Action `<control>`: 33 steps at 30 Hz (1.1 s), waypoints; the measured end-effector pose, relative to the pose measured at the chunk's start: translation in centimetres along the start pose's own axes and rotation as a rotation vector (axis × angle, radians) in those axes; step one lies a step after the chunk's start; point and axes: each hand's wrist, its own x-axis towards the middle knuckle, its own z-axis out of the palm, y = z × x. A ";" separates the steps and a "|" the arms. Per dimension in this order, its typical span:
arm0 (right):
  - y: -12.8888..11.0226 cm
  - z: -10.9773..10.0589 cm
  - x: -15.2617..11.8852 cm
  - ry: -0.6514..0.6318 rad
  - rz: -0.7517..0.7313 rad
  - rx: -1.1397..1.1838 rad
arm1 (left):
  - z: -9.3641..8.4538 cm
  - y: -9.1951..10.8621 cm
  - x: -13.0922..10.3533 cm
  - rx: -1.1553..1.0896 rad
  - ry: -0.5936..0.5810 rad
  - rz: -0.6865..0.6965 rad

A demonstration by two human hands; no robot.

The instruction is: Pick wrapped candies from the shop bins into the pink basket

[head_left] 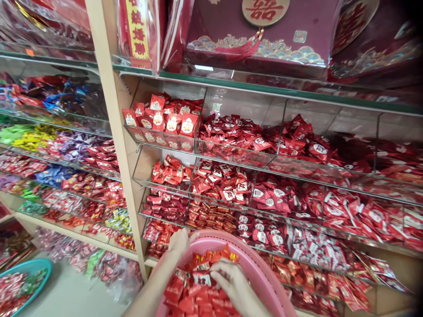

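Note:
A pink plastic basket [274, 281] in front of me holds many small red packets [198, 301], some with white labels. My left hand [180, 242] is closed over the far left rim of the basket, its fingers partly hidden behind the edge. Inside the basket, my right hand [228, 277] reaches over the heap. Its fingers are bent, with their tips against a red wrapped packet [202, 279] with a white label and dark print. How firmly they pinch it is hard to see.
Clear-fronted shelf bins [231, 152] full of red packets rise behind the basket. A wooden upright [114, 119] separates them from bins of colourful sweets [33, 136] at left. Below stand a turquoise basin [44, 275] and bagged sweets [122, 273]. Purple gift bags [218, 26] fill the top shelf.

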 end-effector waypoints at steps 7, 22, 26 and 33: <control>-0.2 -0.1 -0.1 -0.044 0.135 0.260 | -0.5 0.3 -0.1 0.012 -0.028 -0.011; 0.7 5.2 -1.1 -0.359 0.627 0.616 | -0.3 0.2 -0.1 0.011 -0.034 -0.011; 1.6 6.2 -1.0 -0.389 0.667 0.622 | -0.1 0.1 -0.1 0.011 -0.019 0.005; 4.5 7.9 -0.8 -0.409 0.534 0.383 | 0.1 -0.1 0.1 0.014 0.005 0.007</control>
